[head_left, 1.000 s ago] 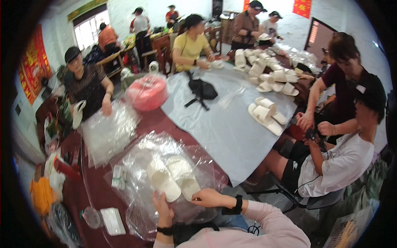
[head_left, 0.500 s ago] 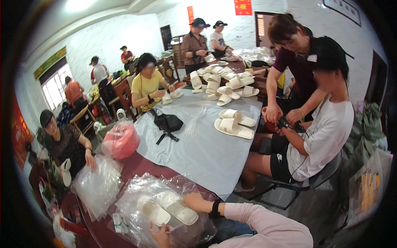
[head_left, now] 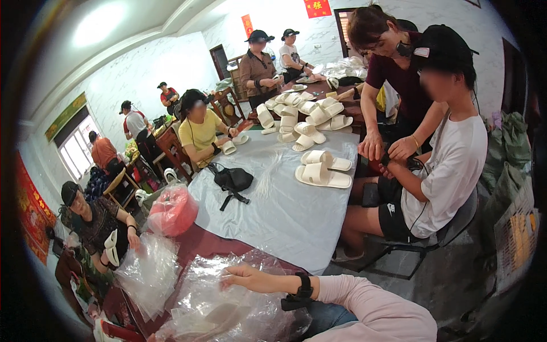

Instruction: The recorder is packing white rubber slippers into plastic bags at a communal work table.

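My right hand, with a black band at its wrist, is over a heap of clear plastic bags on the near table. Its fingers are bent and pinched at the crumpled film. Under or inside the film, a pale slipper shows blurred near the lower edge. I cannot make out my left hand. A pair of cream slippers lies farther off on the grey-covered table.
A grey sheet covers the middle table, with a black bag and a pile of cream slippers on it. A pink-red bundle in plastic sits left. Co-workers stand and sit around, one in a white shirt at right.
My right hand has moved left and lifted from the slippers onto the film. The plastic now lies over the slippers, and my left hand has gone from sight. The view has shifted slightly.
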The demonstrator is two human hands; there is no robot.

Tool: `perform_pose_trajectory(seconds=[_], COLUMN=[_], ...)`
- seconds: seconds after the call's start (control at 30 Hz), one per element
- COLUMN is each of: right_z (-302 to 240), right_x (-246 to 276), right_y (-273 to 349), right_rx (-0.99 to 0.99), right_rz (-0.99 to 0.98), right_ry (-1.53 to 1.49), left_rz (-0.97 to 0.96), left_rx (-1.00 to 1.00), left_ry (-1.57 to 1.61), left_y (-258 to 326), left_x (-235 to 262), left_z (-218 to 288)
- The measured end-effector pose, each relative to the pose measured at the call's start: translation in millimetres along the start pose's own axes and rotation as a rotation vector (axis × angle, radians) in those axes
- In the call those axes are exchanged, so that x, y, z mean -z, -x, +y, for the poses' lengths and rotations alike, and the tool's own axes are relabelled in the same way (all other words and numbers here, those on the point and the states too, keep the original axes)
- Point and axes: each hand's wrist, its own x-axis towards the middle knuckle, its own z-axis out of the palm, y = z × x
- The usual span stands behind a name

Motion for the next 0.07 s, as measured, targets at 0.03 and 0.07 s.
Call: perform_pose_trajectory(seconds=[0.03,0.07], right_z=[4.3,8.9], right_x=[-3.9,-7.4], right_y=[2.1,3.8], right_rx=[-0.029,-0.06], right_rz=[-0.035,-0.072], right_ry=[0.001,0.001], left_rz=[-0.026,-0.05], left_rx=[0.005,0.011], left_ry=[0.03,0.058], left_y=[-1.2,-2.2], left_x=[5.6,14.7], left_z=[-5.2,-14.7])
